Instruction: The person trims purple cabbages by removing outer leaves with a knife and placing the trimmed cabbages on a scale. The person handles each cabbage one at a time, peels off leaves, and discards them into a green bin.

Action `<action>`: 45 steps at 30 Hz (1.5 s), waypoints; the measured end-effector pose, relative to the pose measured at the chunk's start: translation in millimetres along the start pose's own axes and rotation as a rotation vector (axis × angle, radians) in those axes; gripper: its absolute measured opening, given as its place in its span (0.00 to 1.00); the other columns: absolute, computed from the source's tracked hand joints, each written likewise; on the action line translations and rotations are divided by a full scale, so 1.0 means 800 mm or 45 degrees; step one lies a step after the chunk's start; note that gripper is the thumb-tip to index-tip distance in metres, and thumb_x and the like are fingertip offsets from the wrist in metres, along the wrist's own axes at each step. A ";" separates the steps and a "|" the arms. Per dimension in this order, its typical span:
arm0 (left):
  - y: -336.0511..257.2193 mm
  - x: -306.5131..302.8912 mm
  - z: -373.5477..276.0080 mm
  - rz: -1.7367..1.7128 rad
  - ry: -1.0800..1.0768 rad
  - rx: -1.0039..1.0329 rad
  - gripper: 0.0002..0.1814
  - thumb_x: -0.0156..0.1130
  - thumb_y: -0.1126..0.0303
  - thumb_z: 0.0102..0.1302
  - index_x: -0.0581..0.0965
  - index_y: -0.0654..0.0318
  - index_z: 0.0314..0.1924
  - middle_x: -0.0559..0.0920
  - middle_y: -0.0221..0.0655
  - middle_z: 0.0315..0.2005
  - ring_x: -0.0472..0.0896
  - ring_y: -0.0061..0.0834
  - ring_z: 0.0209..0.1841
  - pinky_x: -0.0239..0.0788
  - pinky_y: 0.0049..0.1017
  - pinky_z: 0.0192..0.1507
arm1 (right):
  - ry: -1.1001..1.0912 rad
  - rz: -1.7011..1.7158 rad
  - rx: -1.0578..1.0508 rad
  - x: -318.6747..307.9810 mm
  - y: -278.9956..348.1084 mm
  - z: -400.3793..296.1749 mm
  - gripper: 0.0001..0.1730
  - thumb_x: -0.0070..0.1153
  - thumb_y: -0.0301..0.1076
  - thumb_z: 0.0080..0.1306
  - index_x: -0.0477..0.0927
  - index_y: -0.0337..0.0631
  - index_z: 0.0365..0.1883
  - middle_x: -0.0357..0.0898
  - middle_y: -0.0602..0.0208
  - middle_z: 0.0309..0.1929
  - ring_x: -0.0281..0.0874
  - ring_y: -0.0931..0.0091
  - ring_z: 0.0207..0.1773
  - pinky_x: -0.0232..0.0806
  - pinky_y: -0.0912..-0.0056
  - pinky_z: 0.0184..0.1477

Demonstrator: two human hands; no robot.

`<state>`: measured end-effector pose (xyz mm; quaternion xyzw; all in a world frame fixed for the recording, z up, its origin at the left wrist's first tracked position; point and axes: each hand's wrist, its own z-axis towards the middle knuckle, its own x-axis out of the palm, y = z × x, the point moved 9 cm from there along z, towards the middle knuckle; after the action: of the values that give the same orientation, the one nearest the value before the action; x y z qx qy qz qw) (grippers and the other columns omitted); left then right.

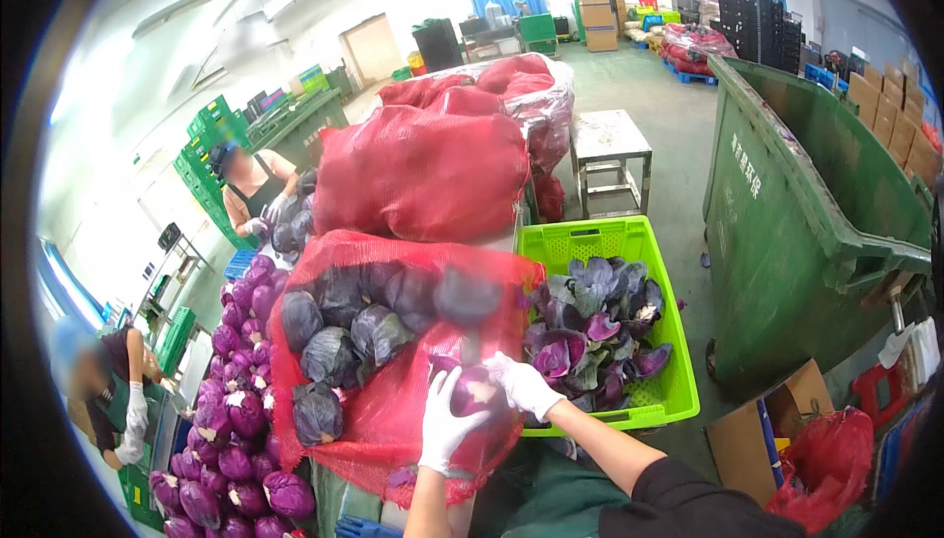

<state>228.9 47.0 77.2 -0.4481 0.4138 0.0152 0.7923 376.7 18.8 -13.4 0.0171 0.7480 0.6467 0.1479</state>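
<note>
My left hand (447, 420), in a white glove, holds a purple cabbage (472, 393) from the left, over an opened red mesh sack (383, 409). On the cabbage's right side my gloved right hand (520, 384) touches it with bent fingers; whether they grip a leaf cannot be told. Several dark-leaved red cabbages (332, 356) lie on the sack, left of and beyond my hands. At the right stands a lime-green plastic crate (675, 361) with loose outer cabbage leaves (590, 331) in it. Bright purple cabbages (236, 420) are heaped left of the sack.
Filled red mesh sacks (420, 173) lie beyond the opened one. A metal stool (610, 136) and a large green waste bin (796, 243) stand beyond and right of the crate. Two people in gloves are at the left. A cardboard box (737, 442) stands at lower right.
</note>
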 end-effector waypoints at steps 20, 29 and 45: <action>0.002 -0.002 -0.020 0.066 -0.187 -0.104 0.47 0.78 0.62 0.40 0.68 0.57 0.63 0.66 0.46 0.62 0.66 0.45 0.64 0.57 0.38 0.66 | -0.408 -0.880 -0.223 -0.037 0.003 0.011 0.14 0.44 0.38 0.68 0.76 0.38 0.30 0.78 0.48 0.32 0.80 0.57 0.34 0.72 0.55 0.36; 0.038 -0.012 -0.036 -0.283 -0.209 -0.106 0.47 0.77 0.66 0.42 0.65 0.63 0.65 0.67 0.41 0.63 0.64 0.38 0.67 0.55 0.34 0.68 | -0.501 -0.296 -0.088 -0.082 0.018 -0.019 0.45 0.60 0.62 0.57 0.70 0.31 0.58 0.76 0.42 0.52 0.76 0.50 0.52 0.68 0.56 0.54; 0.002 -0.001 -0.028 -0.023 -0.134 -0.015 0.48 0.77 0.61 0.42 0.66 0.62 0.65 0.63 0.49 0.65 0.63 0.46 0.67 0.54 0.38 0.68 | -0.428 -0.902 -0.479 -0.013 0.051 0.003 0.29 0.43 0.60 0.68 0.77 0.41 0.30 0.77 0.53 0.22 0.79 0.58 0.29 0.70 0.55 0.32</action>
<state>213.6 32.0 70.8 -0.4549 0.3675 0.0340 0.8104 380.5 25.8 28.3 -0.1627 0.5422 0.6694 0.4811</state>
